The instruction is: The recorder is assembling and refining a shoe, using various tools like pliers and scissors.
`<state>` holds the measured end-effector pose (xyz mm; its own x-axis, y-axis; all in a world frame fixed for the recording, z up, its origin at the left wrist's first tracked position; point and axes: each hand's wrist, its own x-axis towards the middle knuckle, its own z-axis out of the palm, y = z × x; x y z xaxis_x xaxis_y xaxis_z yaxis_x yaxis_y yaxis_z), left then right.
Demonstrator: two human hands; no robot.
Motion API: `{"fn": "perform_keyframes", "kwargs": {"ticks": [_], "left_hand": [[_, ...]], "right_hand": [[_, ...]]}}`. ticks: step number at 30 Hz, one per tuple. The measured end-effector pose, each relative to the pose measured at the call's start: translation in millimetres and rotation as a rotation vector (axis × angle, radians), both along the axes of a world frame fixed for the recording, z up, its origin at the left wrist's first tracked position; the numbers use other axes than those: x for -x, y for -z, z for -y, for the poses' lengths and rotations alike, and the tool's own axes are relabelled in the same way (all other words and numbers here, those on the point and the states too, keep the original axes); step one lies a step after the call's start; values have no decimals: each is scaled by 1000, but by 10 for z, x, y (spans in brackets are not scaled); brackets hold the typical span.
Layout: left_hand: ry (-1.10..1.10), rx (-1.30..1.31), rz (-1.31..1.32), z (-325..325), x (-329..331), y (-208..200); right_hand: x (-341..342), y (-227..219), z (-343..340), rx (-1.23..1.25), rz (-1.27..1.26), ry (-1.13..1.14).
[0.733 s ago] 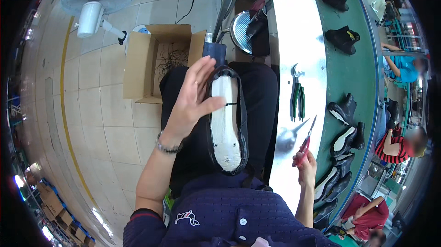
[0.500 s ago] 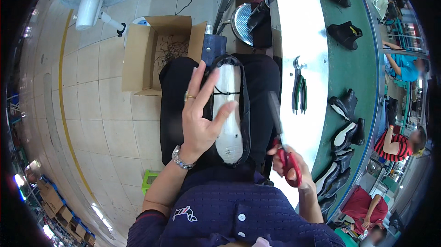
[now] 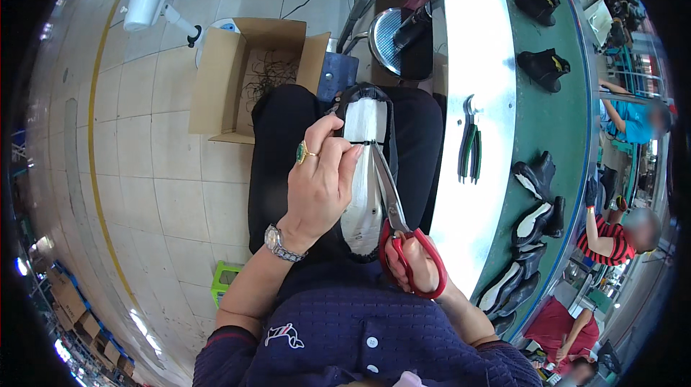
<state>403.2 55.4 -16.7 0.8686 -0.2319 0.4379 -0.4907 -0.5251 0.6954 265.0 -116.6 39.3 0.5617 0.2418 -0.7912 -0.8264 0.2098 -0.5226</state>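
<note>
Sole up between my thighs rests a black shoe upper (image 3: pixel 391 124) with a pale insole board (image 3: pixel 366 117) on its underside. A thin black cord (image 3: pixel 366 143) crosses the board. My left hand (image 3: pixel 322 182), with a green-stoned ring and a metal watch, has its thumb and fingers closed at the cord's left end. In my right hand (image 3: pixel 416 261) are red-handled scissors (image 3: pixel 392 207), their blades pointing away from me over the shoe. The blade tips meet the cord near its middle. Whether the blades have gone under the cord cannot be made out.
An open cardboard box (image 3: pixel 216 92) with dark cord scraps stands beyond my left knee, near a fan (image 3: pixel 147 2). At right, green-handled pliers (image 3: pixel 470 146) lie on a metal ledge (image 3: pixel 479 48). Several black shoes (image 3: pixel 541 70) sit on the green belt (image 3: pixel 504 20). People sit beyond it.
The scissors have come in from the right, over the ledge, to the cord on the shoe. My left hand has gone from spread fingers to a pinch at the cord.
</note>
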Motion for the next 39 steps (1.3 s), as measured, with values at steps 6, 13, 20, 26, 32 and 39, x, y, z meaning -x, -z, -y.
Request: {"fn": "perform_keyframes", "kwargs": {"ticks": [6,13,20,26,32,39], "left_hand": [[17,72,-18,-46,-29,-178],[177,727,-714,-58,-81,-401],[176,403,-214,-36,77,-811],[-65,594,145,-800,-290,-1381],[-290,101,-12,-971,-1095,-426],[-232,-700,-120,-937,-1155,698]], "right_hand": [[125,36,191,571,460,142],[667,598,946,1384,245,291],[1037,873,1176,1660,118,92],[706,691,1164,1727,175,51],[27,853,1216,1652,404,149],[-752,1281,1371,1768,514,46]]}}
